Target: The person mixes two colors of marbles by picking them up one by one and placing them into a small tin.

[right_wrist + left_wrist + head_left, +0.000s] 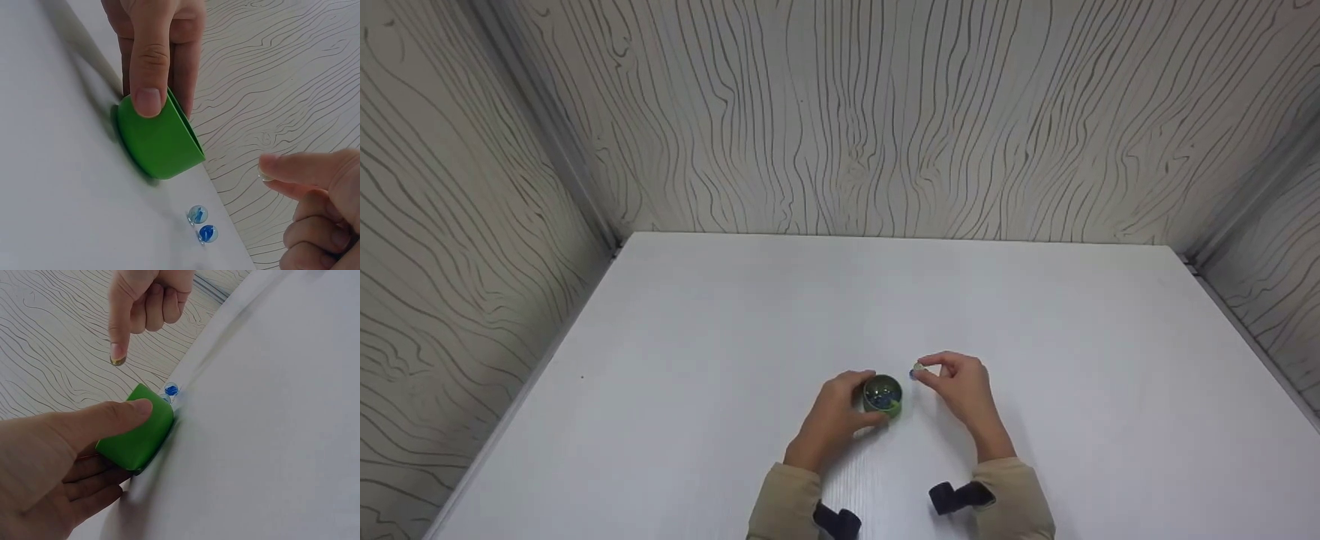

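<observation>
A small green cup (pixel 892 411) stands on the white table, and dark, glassy marbles (pixel 880 395) show inside it. My left hand (pixel 829 420) grips the cup from its left side, the thumb on the near wall and the fingers round the far side. To the right of the cup, my right hand (pixel 966 390) pinches a clear marble (pixel 264 174) between thumb and forefinger, above the table. Two glass marbles with blue swirls lie on the table beside the cup: a pale one (pixel 198 214) and a deeper blue one (pixel 208 233).
The white table (pixel 697 337) runs back to a wood-grain patterned wall (pixel 847 120). Similar panels stand at the left (pixel 450 262) and right sides. A dark wrist mount (pixel 952 496) sticks out from the right sleeve, another from the left.
</observation>
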`<action>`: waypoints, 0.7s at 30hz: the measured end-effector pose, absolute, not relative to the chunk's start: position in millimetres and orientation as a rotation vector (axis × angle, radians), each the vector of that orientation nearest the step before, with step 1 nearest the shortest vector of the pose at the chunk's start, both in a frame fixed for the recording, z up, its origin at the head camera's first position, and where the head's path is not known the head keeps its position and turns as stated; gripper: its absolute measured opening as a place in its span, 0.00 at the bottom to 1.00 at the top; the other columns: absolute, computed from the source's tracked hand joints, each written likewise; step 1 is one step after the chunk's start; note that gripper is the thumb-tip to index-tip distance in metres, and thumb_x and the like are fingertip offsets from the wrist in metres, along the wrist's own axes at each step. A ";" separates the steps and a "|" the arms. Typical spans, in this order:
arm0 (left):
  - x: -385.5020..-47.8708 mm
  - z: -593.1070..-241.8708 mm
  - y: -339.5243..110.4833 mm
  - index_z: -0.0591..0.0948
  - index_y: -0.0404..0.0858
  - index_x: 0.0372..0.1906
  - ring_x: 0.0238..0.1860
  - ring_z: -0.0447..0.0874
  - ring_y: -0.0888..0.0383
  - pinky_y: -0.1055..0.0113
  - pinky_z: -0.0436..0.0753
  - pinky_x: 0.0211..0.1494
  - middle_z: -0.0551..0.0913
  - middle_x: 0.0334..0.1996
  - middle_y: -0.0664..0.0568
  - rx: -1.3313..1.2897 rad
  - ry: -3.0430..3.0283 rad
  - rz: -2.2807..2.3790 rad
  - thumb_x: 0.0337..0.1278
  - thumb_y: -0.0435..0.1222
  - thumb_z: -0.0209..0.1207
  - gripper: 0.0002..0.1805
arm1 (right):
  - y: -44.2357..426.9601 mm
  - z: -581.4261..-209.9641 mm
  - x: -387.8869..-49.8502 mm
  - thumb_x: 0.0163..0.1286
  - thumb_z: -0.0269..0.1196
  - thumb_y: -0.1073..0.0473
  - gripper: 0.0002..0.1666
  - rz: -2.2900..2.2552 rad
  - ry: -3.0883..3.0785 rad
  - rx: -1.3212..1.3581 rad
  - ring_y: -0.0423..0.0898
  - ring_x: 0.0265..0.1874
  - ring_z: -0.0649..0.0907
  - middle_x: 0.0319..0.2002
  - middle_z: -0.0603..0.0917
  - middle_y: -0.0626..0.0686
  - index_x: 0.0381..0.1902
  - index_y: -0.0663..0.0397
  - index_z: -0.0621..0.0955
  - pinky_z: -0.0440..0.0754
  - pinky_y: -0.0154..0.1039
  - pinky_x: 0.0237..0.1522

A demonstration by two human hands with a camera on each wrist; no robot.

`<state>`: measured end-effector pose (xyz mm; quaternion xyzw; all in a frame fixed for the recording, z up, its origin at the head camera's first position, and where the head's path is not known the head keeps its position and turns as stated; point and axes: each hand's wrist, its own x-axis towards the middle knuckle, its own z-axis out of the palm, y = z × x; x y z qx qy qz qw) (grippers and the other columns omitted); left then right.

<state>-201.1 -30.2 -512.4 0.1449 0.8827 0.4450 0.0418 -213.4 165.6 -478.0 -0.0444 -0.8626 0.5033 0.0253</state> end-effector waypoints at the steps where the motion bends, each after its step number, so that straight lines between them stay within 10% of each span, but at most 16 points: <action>1: -201.2 -512.2 -30.4 0.75 0.33 0.61 0.62 0.78 0.48 0.55 0.76 0.69 0.81 0.57 0.43 0.443 2.699 1.363 0.45 0.37 0.72 0.34 | 165.1 -478.1 -213.5 0.56 0.71 0.61 0.13 1.558 -2.666 -0.135 0.35 0.13 0.61 0.10 0.62 0.42 0.39 0.61 0.86 0.58 0.26 0.16; 21: -201.7 -511.8 -30.2 0.75 0.34 0.61 0.61 0.79 0.49 0.56 0.77 0.69 0.82 0.56 0.45 0.415 2.700 1.342 0.45 0.39 0.72 0.35 | 161.5 -478.2 -213.8 0.56 0.71 0.63 0.12 1.490 -2.669 -0.072 0.34 0.14 0.60 0.12 0.63 0.42 0.38 0.61 0.87 0.58 0.25 0.17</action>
